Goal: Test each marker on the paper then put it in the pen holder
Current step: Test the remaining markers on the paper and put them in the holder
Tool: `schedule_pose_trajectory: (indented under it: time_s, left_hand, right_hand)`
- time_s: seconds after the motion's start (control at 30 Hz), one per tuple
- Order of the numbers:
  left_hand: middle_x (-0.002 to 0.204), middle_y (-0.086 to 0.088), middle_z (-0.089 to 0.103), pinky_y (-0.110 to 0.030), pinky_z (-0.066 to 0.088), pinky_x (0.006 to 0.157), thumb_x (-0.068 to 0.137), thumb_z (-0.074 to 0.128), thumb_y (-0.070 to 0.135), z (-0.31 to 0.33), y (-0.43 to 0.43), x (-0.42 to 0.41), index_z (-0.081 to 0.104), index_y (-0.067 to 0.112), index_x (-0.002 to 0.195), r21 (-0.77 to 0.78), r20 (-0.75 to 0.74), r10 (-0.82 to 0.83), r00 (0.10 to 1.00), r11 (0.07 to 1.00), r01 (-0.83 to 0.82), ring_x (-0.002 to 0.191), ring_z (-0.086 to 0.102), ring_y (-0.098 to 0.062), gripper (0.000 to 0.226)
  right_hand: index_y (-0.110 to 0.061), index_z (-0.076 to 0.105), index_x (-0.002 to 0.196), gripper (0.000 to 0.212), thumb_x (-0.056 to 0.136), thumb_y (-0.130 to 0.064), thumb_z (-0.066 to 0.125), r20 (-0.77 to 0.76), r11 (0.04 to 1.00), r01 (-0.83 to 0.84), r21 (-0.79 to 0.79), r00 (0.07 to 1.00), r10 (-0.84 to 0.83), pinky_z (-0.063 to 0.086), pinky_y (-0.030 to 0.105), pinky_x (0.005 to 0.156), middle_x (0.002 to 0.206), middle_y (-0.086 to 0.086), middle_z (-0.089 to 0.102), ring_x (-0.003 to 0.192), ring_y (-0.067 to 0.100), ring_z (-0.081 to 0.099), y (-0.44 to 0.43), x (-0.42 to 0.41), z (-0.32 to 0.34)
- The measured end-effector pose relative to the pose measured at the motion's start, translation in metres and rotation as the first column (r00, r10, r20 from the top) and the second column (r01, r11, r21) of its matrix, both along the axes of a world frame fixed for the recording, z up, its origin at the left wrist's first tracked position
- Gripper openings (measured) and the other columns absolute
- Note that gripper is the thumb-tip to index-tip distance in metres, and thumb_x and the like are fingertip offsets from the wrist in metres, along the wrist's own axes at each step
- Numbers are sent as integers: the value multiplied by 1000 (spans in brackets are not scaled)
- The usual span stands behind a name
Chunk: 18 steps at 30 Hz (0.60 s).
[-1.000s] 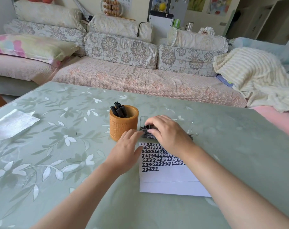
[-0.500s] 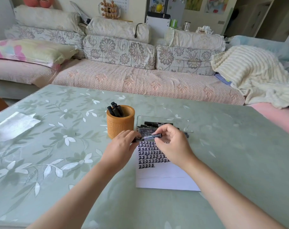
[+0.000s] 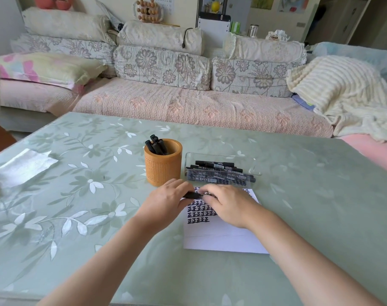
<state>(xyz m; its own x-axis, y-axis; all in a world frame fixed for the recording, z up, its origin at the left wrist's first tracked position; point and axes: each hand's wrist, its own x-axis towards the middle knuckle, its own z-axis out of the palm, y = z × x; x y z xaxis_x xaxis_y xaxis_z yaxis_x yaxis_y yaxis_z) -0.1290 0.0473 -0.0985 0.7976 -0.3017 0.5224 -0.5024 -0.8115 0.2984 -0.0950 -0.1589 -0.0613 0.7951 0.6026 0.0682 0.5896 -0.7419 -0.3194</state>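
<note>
A black marker (image 3: pixel 193 195) lies level between my two hands above the white paper (image 3: pixel 221 237). My left hand (image 3: pixel 166 204) grips its left end and my right hand (image 3: pixel 228 204) grips its right end; most of the marker is hidden by my fingers. The paper's top half carries rows of dark blue test marks. Behind my hands, an orange pen holder (image 3: pixel 162 168) stands with several black markers in it. To its right, a clear plastic box (image 3: pixel 250 171) holds several more black markers lying flat.
The table (image 3: pixel 77 206) has a pale green floral cover. A crumpled clear sheet (image 3: pixel 22 166) lies at the far left. A sofa (image 3: pixel 188 107) with cushions and a cream blanket (image 3: pixel 342 96) runs behind the table.
My right hand took a marker out of the clear box and brought it back over the paper. My left hand came up and took hold of the marker's other end.
</note>
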Motion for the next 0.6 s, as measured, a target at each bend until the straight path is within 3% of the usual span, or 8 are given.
schedule_pose_trajectory:
  time_s: [0.13,0.27,0.37,0.53,0.6]
  left_hand:
    - [83,8,57,-31,48,61,90,65,28,3,3,-2,66,19,99,60,27,-51,998,997,49,79,51,-14,13]
    - [78,8,54,-35,48,58,92,62,30,1,5,-2,67,19,95,101,-4,-55,998,993,55,77,48,-15,13]
    - [78,6,55,-35,47,62,93,58,31,1,6,-1,68,17,94,72,-71,-42,997,996,47,77,48,-16,17]
    - [80,1,59,-12,33,62,94,60,25,8,6,-2,71,12,96,-74,-225,-47,973,997,31,75,47,-9,17]
    - [81,2,60,-7,32,66,94,61,25,8,9,-2,73,15,99,-81,-213,-47,976,996,31,77,44,-6,16]
  right_hand:
    - [-22,62,111,22,102,-33,45,-61,998,-56,11,997,56,47,37,79,95,4,67,88,24,57,0,1,-3]
    - [-19,64,106,21,101,-32,48,-40,998,-56,-7,998,55,42,35,74,89,-3,59,83,19,51,3,2,-6]
    - [-15,65,103,18,99,-28,53,47,995,-98,31,994,96,38,34,70,81,-6,50,79,19,48,4,3,-9]
    - [-14,66,97,12,93,-24,60,304,985,-170,-17,938,167,43,33,59,75,1,53,71,26,55,3,3,-13]
    - [-16,64,94,14,95,-27,56,348,986,-169,-16,923,164,36,31,57,74,-3,51,72,26,57,5,-1,-12]
